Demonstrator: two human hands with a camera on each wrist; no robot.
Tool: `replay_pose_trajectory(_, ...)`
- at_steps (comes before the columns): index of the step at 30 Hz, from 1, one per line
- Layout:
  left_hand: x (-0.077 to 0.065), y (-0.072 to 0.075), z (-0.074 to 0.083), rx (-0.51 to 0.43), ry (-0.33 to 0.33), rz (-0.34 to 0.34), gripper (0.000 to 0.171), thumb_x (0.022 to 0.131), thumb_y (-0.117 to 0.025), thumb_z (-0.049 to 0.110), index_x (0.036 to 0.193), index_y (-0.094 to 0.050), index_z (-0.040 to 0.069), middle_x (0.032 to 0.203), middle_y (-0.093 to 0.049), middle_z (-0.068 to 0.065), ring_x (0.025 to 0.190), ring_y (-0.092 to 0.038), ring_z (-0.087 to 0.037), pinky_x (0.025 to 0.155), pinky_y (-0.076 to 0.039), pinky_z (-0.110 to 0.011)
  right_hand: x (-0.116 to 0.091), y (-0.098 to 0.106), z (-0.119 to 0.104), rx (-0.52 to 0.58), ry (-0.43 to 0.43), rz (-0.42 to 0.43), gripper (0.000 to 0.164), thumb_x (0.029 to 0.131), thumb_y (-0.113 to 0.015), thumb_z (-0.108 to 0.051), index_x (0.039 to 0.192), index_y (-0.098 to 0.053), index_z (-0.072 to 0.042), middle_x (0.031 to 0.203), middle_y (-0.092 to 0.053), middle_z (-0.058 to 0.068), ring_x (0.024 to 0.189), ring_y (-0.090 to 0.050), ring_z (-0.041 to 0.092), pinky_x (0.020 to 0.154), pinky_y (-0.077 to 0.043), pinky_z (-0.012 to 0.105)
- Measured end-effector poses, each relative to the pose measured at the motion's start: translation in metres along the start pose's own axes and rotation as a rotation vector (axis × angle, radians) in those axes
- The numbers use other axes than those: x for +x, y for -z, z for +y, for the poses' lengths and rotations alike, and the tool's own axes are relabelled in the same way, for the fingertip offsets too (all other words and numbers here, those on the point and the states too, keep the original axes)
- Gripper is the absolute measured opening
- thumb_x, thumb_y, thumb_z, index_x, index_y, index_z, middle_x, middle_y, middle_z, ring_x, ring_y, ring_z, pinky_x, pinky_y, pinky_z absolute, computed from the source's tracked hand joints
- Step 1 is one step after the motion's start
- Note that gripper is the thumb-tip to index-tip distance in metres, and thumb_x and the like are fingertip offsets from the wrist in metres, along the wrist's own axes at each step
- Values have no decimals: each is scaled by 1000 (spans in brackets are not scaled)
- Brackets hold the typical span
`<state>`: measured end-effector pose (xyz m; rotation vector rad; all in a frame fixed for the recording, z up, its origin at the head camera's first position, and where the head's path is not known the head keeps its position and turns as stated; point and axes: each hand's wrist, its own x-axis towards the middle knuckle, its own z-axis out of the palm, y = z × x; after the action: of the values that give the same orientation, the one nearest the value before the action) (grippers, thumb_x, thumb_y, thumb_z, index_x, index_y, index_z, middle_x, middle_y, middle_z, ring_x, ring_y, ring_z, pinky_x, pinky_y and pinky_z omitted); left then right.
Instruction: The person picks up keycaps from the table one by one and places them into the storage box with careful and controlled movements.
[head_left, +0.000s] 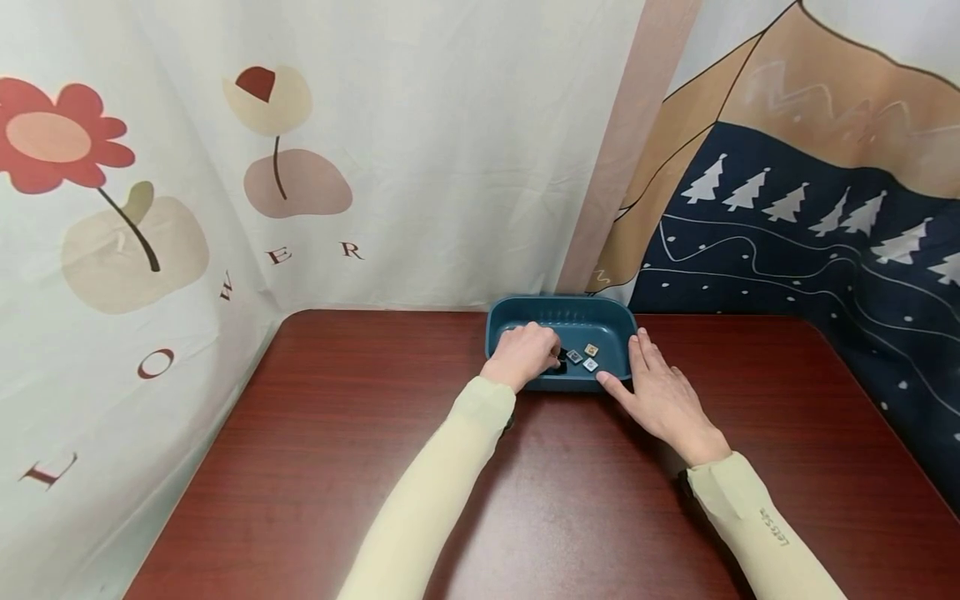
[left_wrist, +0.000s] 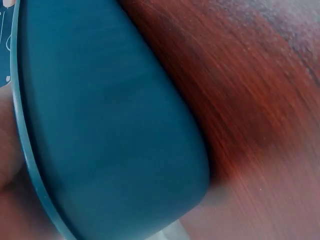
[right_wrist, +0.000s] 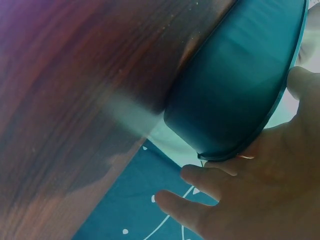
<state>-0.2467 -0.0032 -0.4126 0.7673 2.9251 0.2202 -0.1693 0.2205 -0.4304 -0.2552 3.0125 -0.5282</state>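
A dark teal plastic basin [head_left: 570, 385] stands at the far edge of the table. My left hand [head_left: 525, 352] reaches over its near left rim, fingers curled down inside at some small black pieces [head_left: 561, 365]. I cannot tell whether the fingertips hold one. Just right of them lie small square pieces, two grey-white [head_left: 590, 364] and one yellowish [head_left: 592, 350]. With fingers spread and nearly straight, my right hand [head_left: 663, 400] rests against the basin's right end, its thumb at the near rim. The left wrist view mostly shows the basin's outer wall [left_wrist: 115, 120].
The reddish-brown wooden table [head_left: 360, 450] extends toward me and to both sides. Behind the basin hangs a pale curtain [head_left: 450, 167] with flower prints; a dark blue cloth [head_left: 750, 250] with white trees hangs at the right.
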Motion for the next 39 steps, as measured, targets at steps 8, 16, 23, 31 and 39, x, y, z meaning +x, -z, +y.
replay_pose_trajectory(8,-1,-1,-2,-3,9,14,23,96,-75,39,111,-82,22,104,-76,5,85,-65,-11,80,-56,-34,3,0,0,-7,11,-8,106,101,-35,-74,162,-11,8,170,-5,27,153,-17,50,115,-21,72)
replay_pose_trajectory(16,-15,1,-8,47,-22,151,35,101,-67,45,124,-77,20,117,-74,2,102,-69,-15,87,-56,-36,2,0,4,-8,12,-12,106,100,-36,-75,162,-12,8,170,-5,27,153,-18,50,114,-22,72)
replay_pose_trajectory(23,-40,6,-20,21,-53,283,38,102,-65,45,128,-75,18,125,-70,-2,113,-66,-21,94,-52,-42,2,-1,7,-11,3,-6,107,100,-36,-75,162,-12,8,170,-6,28,153,-18,50,114,-21,73)
replay_pose_trajectory(31,-74,8,-34,-12,-77,407,44,102,-65,44,136,-68,16,134,-63,-5,122,-60,-25,105,-45,-48,2,1,9,1,0,10,105,100,-38,-73,162,-12,7,169,-6,28,152,-18,51,114,-21,73)
replay_pose_trajectory(39,-104,4,-47,3,-60,489,60,100,-66,50,145,-59,10,147,-53,-13,136,-50,-32,112,-38,-54,-2,5,10,8,8,44,103,100,-41,-72,163,-14,4,170,-7,27,152,-17,52,115,-20,73)
